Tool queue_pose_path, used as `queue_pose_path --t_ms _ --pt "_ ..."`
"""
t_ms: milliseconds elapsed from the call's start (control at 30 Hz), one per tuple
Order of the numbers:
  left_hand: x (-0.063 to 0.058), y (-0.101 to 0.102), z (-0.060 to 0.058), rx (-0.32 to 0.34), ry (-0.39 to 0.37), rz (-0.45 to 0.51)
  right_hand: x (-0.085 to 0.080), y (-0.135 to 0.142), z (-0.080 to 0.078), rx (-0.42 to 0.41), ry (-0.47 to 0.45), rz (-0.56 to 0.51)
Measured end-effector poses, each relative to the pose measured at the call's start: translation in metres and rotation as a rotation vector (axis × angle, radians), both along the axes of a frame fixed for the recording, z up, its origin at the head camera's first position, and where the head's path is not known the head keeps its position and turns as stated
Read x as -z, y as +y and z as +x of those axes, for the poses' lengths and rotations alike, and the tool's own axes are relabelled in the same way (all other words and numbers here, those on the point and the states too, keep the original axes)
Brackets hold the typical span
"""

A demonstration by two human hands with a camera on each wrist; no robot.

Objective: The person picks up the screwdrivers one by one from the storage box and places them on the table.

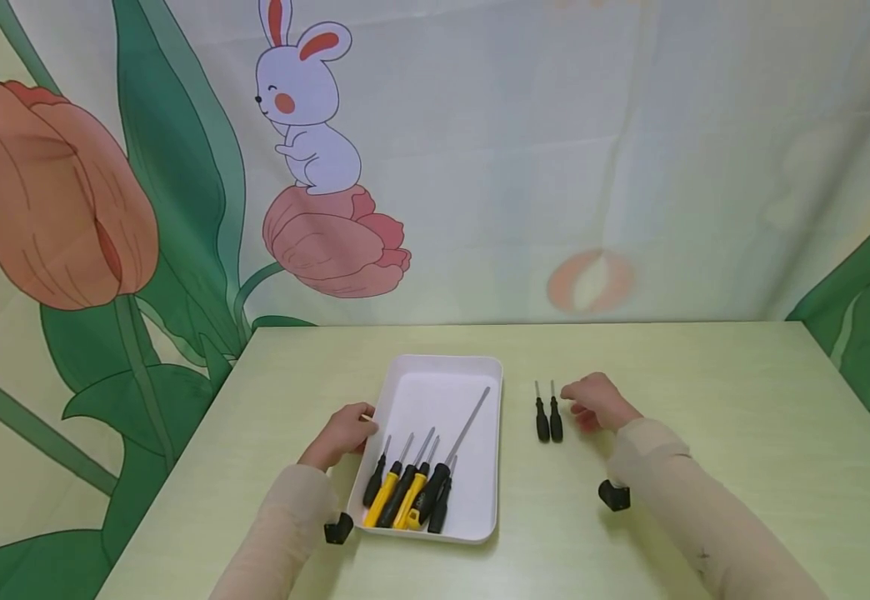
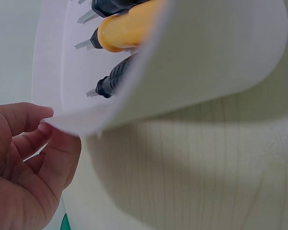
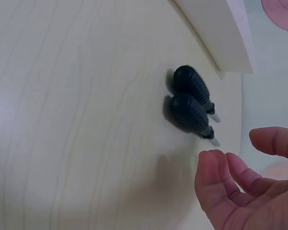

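My left hand (image 1: 345,432) pinches the left rim of a white tray (image 1: 438,392), thumb and fingers on either side of the edge in the left wrist view. Several screwdrivers lie in the tray's near half, among them a yellow-handled screwdriver (image 1: 382,497) and a long black screwdriver (image 1: 431,490). To the right of the tray, two small black screwdrivers (image 3: 191,114) lie side by side on the table, tips pointing away. Just right of them is my right hand (image 1: 598,402), thumb and fingertips apart, holding nothing.
The pale wood-grain table (image 1: 705,375) ends at a curtain (image 1: 525,167) printed with tulips and a rabbit. A black wrist device (image 1: 615,496) is on the right wrist, and another black device (image 1: 339,528) on the left.
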State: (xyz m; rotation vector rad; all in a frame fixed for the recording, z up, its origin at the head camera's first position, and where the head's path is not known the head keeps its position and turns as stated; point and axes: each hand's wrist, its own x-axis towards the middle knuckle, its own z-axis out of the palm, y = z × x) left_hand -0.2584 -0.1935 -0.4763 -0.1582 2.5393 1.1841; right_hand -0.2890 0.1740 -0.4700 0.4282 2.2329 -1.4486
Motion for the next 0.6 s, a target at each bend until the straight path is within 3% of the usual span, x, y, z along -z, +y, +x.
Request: queue_pose_path --t_ms 600 --pt "-0.001 0.0 0.001 0.002 0.0 0.002 -0.024 -0.029 0.008 -0.08 -0.047 -0.117"
